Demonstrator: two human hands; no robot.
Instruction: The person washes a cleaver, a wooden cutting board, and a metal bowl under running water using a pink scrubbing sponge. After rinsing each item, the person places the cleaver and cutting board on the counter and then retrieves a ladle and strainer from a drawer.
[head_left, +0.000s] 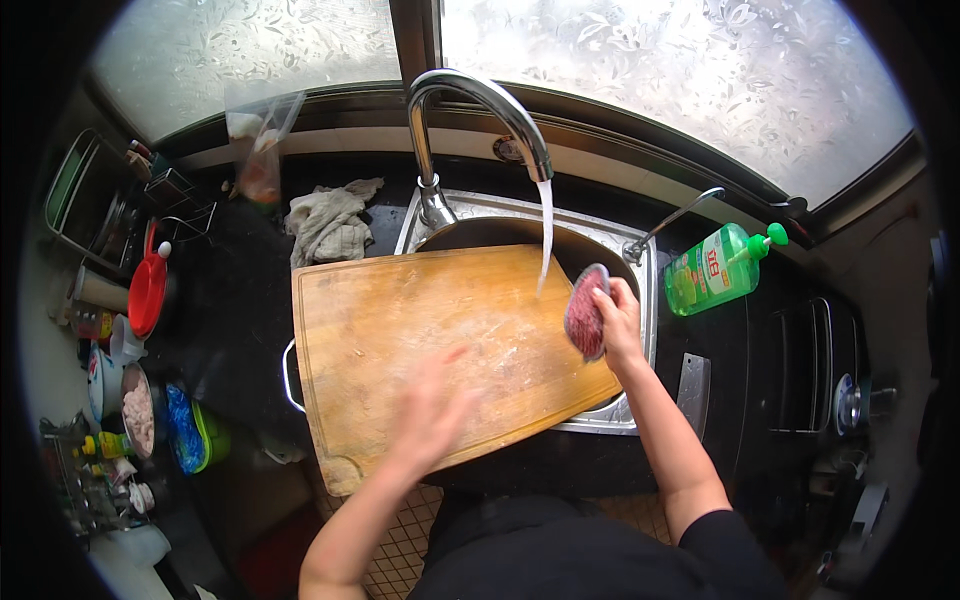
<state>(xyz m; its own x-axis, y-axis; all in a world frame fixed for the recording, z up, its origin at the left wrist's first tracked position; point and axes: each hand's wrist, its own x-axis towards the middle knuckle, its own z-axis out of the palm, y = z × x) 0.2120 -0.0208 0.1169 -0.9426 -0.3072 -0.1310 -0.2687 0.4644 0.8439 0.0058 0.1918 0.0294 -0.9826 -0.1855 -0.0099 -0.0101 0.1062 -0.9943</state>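
Note:
A large wooden cutting board (390, 315) lies slanted across the stainless steel sink (647, 341) and the black counter, its surface wet and marked with pale residue. Over the board's lower middle, my left hand (435, 412) is blurred by motion, fingers spread and holding nothing; whether it touches the wood I cannot tell. My right hand (622, 322) grips a reddish scrubbing sponge (586, 311) with a grey rim at the board's right end. Water (546, 225) runs from the curved chrome faucet (480, 82) towards the board's upper right part.
A green dish soap pump bottle (712, 270) and a cleaver blade (694, 390) are right of the sink. A crumpled grey cloth (330, 221) lies behind the board. On the left are a red strainer (148, 289), a bowl of pale meat (139, 412) and a green bin (214, 439).

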